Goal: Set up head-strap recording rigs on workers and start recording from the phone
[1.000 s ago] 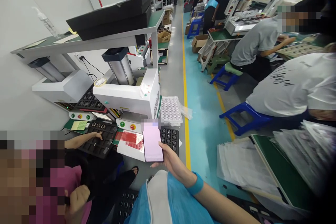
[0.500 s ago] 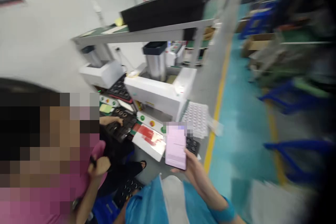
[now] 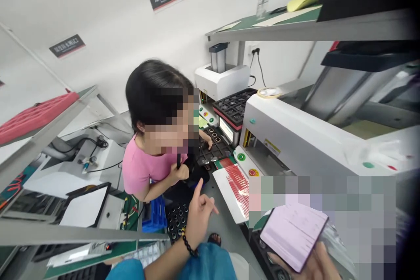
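My right hand holds a smartphone with a lit pale pink screen at the lower right; only part of the hand shows. My left hand is raised near the middle, its index finger pointing up and the other fingers loosely bent. Nothing is in it, and a dark beaded bracelet circles the wrist. Beyond it sits a co-worker in a pink top. One of the co-worker's hands grips a dark pen-like object; the other rests at a black tray holding small rings.
A white press machine with green and red buttons fills the right. Before it lies a white sheet with red print. Another white machine stands farther back. A blue stool, black ring tray and metal shelf are on the left.
The view has swung left, bringing the co-worker toward the middle. My left hand has come into sight, finger raised. The smartphone, still in my right hand, now appears farther right and tilted.
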`<state>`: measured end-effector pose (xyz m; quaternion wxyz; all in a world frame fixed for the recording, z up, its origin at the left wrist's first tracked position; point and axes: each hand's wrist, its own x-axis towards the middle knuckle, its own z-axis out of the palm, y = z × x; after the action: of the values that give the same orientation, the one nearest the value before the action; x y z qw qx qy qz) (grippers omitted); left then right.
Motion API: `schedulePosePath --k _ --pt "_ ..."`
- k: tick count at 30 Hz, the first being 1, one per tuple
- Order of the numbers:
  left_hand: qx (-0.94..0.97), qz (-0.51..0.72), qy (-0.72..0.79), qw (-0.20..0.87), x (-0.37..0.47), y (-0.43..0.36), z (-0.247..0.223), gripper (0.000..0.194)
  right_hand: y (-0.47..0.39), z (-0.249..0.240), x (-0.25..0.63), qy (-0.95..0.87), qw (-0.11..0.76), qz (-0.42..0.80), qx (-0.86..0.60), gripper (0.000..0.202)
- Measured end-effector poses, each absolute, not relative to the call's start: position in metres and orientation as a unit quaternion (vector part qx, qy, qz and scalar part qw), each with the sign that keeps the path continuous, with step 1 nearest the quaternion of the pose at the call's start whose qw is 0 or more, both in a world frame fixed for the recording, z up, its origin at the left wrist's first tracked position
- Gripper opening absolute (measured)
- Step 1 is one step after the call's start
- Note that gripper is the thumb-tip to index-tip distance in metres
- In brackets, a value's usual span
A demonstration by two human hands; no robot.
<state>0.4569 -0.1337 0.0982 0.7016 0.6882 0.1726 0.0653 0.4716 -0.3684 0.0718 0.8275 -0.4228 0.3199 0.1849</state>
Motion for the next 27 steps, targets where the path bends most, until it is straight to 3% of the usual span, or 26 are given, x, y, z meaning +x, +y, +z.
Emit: schedulePosePath --k 4,8,16,27 --pt "0.66 0.053 0.229 0.713 0.452 -0.128 0.083 0.095 -0.368 0.073 0.472 0.302 0.834 0.191 -0.419 0.079" --pt "0.647 0.085 0.26 0.712 0.452 -0.121 0.075 0.098 -0.37 0.068 0.472 0.275 0.849 0.213 -0.398 0.081" --pt "0.704 0.13 0.164 0.679 0.468 -0.118 0.127 0.085 -0.375 0.064 0.472 0.264 0.854 0.219 -0.392 0.081" --pt "0.732 0.138 0.048 0.666 0.541 -0.132 0.179 0.093 -0.39 0.054 0.471 0.291 0.853 0.216 -0.375 0.088"
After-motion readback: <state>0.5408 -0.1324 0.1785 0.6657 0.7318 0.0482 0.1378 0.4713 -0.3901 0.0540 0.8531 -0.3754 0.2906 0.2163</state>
